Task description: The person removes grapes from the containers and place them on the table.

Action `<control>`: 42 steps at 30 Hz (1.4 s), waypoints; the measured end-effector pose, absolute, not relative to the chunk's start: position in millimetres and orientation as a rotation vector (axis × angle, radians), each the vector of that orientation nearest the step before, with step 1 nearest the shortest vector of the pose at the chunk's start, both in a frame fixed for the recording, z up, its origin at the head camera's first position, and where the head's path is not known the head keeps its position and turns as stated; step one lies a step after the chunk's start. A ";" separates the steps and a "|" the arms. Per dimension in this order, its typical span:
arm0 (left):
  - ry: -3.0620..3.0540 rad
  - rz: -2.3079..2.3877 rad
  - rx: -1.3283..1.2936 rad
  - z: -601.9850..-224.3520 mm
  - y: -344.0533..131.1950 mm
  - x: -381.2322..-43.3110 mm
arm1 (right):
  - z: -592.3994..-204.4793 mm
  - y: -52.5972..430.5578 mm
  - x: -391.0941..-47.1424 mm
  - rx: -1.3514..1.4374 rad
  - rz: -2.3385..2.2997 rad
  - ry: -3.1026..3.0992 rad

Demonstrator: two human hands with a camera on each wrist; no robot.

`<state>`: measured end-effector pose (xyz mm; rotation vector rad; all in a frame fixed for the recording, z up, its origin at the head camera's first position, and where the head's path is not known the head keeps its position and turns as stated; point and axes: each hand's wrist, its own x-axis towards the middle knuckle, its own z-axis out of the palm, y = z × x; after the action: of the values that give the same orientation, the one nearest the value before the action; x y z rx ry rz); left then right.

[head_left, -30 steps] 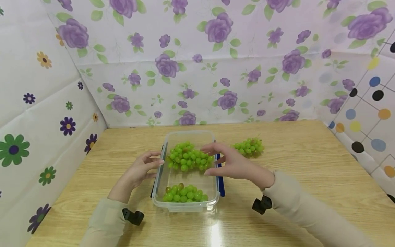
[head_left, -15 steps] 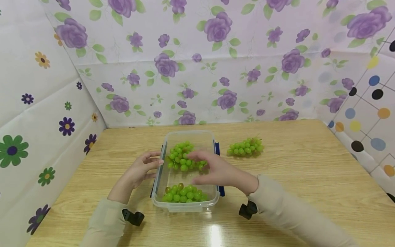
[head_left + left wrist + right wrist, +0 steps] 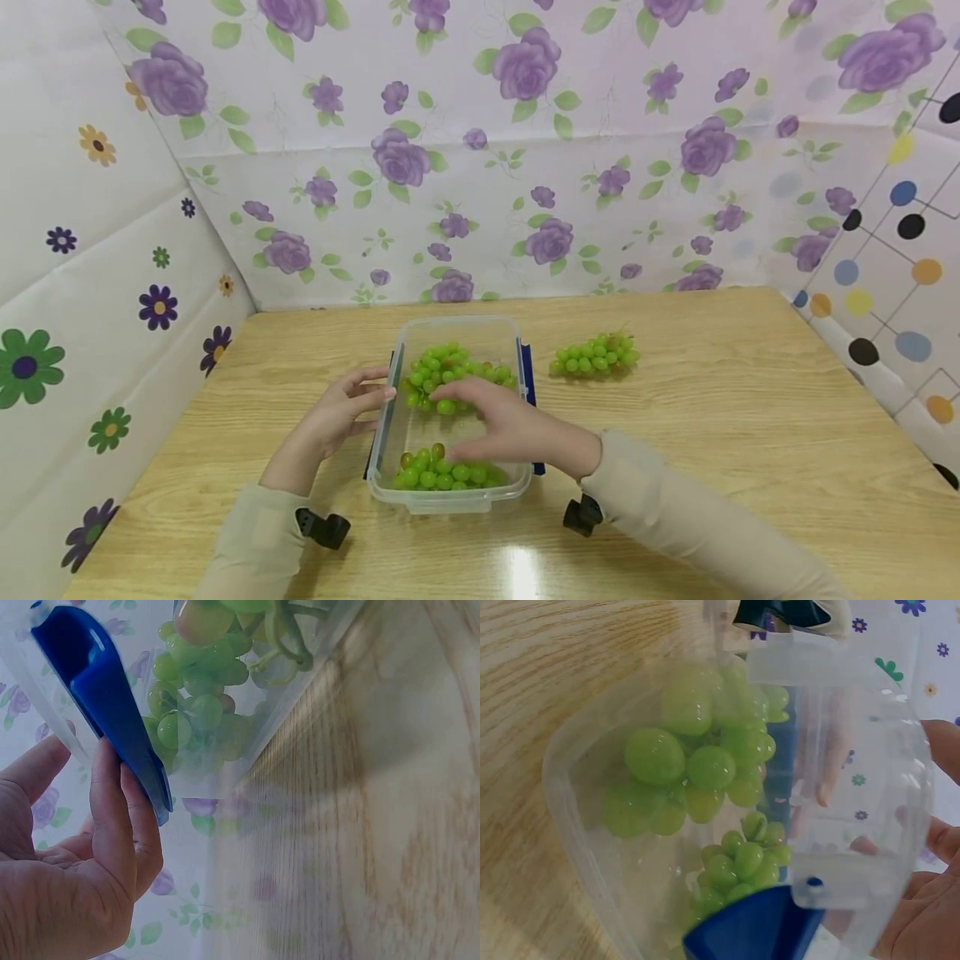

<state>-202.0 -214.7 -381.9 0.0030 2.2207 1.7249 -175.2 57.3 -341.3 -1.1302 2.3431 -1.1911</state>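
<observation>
A clear plastic food container [image 3: 463,425] with blue side clips stands on the table. One bunch of green grapes [image 3: 442,371] lies in its far half, and a nearer grape bunch [image 3: 450,471] lies along its front wall. My left hand [image 3: 341,412] steadies the left side, thumb at the rim and fingers against the blue clip [image 3: 112,697]. Over the middle of the container hovers my right hand [image 3: 498,421], its fingers and thumb spread with nothing between them. In the right wrist view, that hand [image 3: 922,907] shows beyond the container's clear wall.
A third grape bunch [image 3: 596,355] lies on the wooden table [image 3: 712,433] to the right of the container. The other blue clip [image 3: 528,375] hangs out on the container's right side. Patterned cloth walls [image 3: 480,200] border the table at the back and sides.
My right hand has moved left and nearer to me above the container, uncovering the bunch on the table and the far bunch's right end. The left hand keeps its place.
</observation>
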 end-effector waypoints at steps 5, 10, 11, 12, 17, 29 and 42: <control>2.220 1.723 0.006 -382.3 -214.5 -202.2 | -345.3 50.6 -175.1 -1.095 -1.057 2.402; 2.214 1.722 0.019 -383.9 -214.6 -202.5 | -350.1 47.0 -174.6 -1.056 -0.995 2.409; 2.213 1.722 0.021 -384.1 -214.7 -202.5 | -350.6 46.3 -174.6 -1.047 -0.980 2.410; 2.212 1.721 0.021 -384.3 -214.7 -202.5 | -351.5 45.6 -175.1 -1.047 -0.965 2.411; 2.216 1.723 0.019 -383.9 -214.7 -202.7 | -352.9 41.5 -176.7 -1.030 -0.867 2.417; 2.210 1.729 0.013 -381.8 -214.7 -202.1 | -356.8 30.4 -178.9 -1.057 -0.723 2.381; 2.204 1.725 0.012 -381.1 -214.3 -201.3 | -364.5 26.9 -184.6 -1.059 -0.612 2.330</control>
<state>-201.3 -214.3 -381.1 0.0124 2.2043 1.7252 -184.6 26.9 -364.5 -1.0595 2.3303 -0.6118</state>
